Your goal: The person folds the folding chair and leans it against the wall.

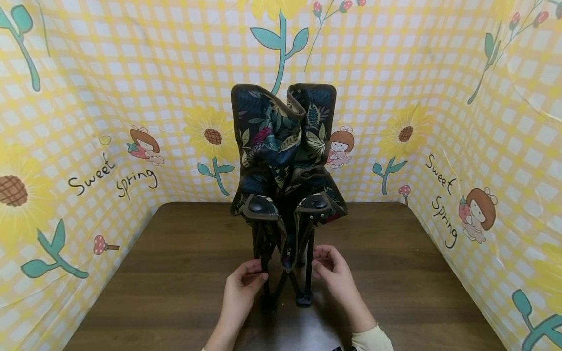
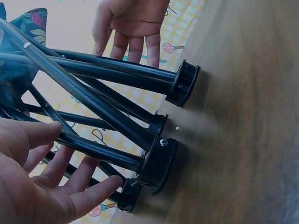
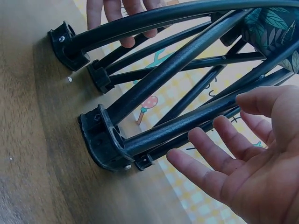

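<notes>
Hands flank the folded camp chair (image 1: 283,161) standing mid-desk (image 1: 175,273): left hand (image 1: 243,282) and right hand (image 1: 330,267) both loosely spread beside its black legs (image 1: 307,263), gripping nothing. Spreading the frame likely needs firm holds first.

The head view is evenly and brightly lit, sharp throughout, with fisheye bending of the backdrop (image 1: 483,97) at the edges. A soft sheen lies on the counter (image 1: 175,273) near the bottom. Both wrist views are dimmer, bluish and backlit, the near palms slightly soft.
</notes>
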A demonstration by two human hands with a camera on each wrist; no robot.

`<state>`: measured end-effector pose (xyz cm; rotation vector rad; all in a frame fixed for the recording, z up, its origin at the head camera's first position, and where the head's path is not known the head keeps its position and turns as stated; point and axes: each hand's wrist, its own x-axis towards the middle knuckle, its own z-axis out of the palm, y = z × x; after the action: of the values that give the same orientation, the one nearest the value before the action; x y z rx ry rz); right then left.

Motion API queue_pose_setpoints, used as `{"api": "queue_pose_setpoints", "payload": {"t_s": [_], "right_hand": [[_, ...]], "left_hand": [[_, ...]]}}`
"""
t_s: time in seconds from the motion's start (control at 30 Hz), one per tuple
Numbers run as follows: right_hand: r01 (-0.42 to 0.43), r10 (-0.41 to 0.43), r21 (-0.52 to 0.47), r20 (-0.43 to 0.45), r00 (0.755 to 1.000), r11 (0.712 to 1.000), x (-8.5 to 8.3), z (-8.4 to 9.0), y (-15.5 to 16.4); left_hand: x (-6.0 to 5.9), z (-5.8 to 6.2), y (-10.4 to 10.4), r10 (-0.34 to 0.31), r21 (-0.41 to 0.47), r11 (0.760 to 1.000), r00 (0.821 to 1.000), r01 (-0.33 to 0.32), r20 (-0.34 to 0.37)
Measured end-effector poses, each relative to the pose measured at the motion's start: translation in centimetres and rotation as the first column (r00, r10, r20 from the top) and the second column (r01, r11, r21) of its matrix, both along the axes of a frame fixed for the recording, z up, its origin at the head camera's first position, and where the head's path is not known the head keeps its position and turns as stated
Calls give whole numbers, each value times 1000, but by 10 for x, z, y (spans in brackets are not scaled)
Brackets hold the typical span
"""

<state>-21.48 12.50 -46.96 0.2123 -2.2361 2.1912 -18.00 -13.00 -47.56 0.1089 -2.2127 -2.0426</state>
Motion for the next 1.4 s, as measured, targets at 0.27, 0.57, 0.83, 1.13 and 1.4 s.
{"api": "queue_pose_setpoints", "payload": {"t_s": [0.27,0.57,0.83,1.13,1.4], "right_hand": [[-1,1,-11,19,1000,1000,0,-2,-2],[-5,5,12,30,1000,1000,0,-3,-1],[-15,13,49,37,999,999,-1,-3,-1],[-8,7,50,28,1000,999,2,-2,-2],[1,-3,45,41,999,999,1,-2,-2]], "left_hand": [[1,-1,1,-3,23,1000,1000,3,-3],[1,0,4,6,76,997,1000,-6,2],[1,2,5,21,83,996,1000,-21,10],[1,4,4,31,78,996,1000,-30,-3],[0,5,4,37,85,996,999,-35,-16]]}}
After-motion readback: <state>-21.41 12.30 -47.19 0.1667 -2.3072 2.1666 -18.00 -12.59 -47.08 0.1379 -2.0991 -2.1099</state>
